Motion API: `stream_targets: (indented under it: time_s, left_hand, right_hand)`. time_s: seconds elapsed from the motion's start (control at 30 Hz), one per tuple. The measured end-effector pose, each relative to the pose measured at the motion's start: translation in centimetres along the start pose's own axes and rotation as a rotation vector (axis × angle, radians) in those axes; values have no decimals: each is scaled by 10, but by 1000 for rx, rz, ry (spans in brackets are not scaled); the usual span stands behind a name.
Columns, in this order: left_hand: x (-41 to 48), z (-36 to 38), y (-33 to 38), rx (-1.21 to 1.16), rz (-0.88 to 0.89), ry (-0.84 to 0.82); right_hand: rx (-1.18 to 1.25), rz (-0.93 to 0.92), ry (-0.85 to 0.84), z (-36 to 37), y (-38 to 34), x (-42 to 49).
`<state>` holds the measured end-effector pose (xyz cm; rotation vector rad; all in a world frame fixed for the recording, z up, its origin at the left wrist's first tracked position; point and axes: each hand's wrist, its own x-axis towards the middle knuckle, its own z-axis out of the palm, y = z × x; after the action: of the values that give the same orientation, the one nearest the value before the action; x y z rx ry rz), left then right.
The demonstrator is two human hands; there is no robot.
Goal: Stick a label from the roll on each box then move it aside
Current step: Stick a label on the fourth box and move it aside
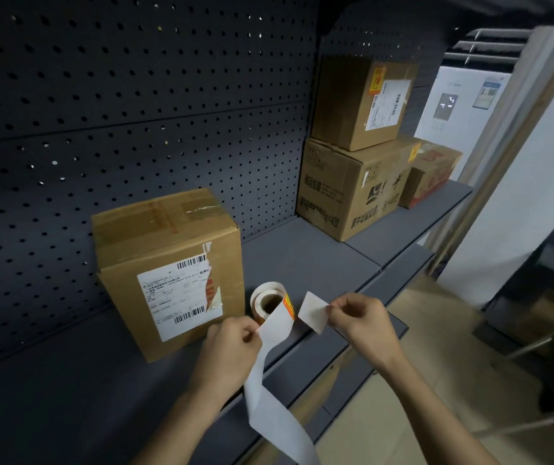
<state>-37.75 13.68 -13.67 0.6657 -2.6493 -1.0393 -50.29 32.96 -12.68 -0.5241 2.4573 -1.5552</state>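
A cardboard box [168,263] with a white shipping slip on its front stands on the dark shelf [302,260], left of centre. Right beside it lies the label roll [268,302], its white backing strip [268,380] trailing down over the shelf edge. My left hand [232,347] pinches that strip just below the roll. My right hand [359,322] pinches a peeled label [314,312] by its right edge, white side toward me, held apart from the strip and to the right of the roll.
Three more cardboard boxes sit at the shelf's right end: a large printed one [352,193], a smaller one [362,102] stacked on it, and a red-printed one [431,176] behind. A perforated panel [134,112] backs the shelf. Tiled floor lies below right.
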Motion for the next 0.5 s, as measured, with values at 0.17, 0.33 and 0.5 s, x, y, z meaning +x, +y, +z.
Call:
stream_targets:
  time_s: [0.17,0.33,0.5]
  left_hand:
    - [-5,-5,6,-111,3,-37]
    - [-10,-14,30,-523,-8,-25]
    - [-16,-26,46,-902,-135,-72]
  right_hand:
    - [35,-75,54,-1,-15,-6]
    - [-5,-225,97,16,-34,-17]
    - [-212,-575,124,35,-45,-30]
